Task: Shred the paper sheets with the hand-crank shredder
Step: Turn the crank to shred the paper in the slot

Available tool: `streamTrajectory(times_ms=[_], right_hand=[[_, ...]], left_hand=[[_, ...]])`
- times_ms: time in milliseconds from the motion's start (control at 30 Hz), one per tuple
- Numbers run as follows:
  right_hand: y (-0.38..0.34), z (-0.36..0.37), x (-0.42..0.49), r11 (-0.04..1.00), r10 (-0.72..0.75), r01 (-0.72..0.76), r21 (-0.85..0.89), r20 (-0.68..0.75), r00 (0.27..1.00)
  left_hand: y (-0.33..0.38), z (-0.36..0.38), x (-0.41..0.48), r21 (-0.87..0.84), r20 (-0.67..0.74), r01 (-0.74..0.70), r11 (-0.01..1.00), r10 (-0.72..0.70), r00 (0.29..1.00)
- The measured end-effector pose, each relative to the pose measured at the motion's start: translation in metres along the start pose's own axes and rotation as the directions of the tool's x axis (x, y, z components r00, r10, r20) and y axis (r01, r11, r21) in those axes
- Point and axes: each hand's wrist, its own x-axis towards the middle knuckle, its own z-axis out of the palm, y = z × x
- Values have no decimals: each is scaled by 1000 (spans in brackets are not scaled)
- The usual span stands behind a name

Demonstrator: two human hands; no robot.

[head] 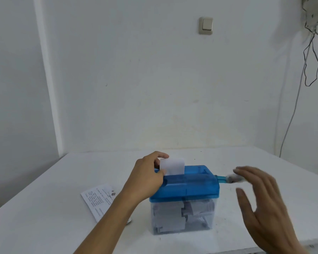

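Your right hand (pixel 262 202) hovers at the near right, grip spread, just beside the blurred crank handle (pixel 229 178). Your left hand (pixel 147 178) pinches a white paper slip (pixel 173 166) standing in the slot of the blue-lidded hand-crank shredder (pixel 187 186) on the bench (pixel 44 208). Left of it lies a printed sheet (pixel 97 198), its writing unreadable.

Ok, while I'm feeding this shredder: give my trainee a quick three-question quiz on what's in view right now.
1. True or false: the right hand has its fingers curled round the crank handle.
2. What does the left hand pinch? A) the white sheet standing in the slot of the hand-crank shredder; B) a pen; C) a cable.
3. On which side of the shredder does the printed sheet lie?

Key: 1 false, its fingers are straight. 2 A. 3 The left, flat on the table, partly under the left forearm.
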Motion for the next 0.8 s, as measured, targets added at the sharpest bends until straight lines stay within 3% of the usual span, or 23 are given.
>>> streamTrajectory(times_ms=[100,400,800], right_hand=[[25,15,-11,995,-54,62,-81,95,994],[33,39,31,986,-82,103,-132,152,985],[34,36,91,978,40,51,-203,417,908]], left_hand=[[2,5,-1,-9,-9,20,1000,-20,1000],[0,4,0,-9,15,-12,1000,12,1000],[-1,6,2,-16,-16,-15,1000,15,1000]])
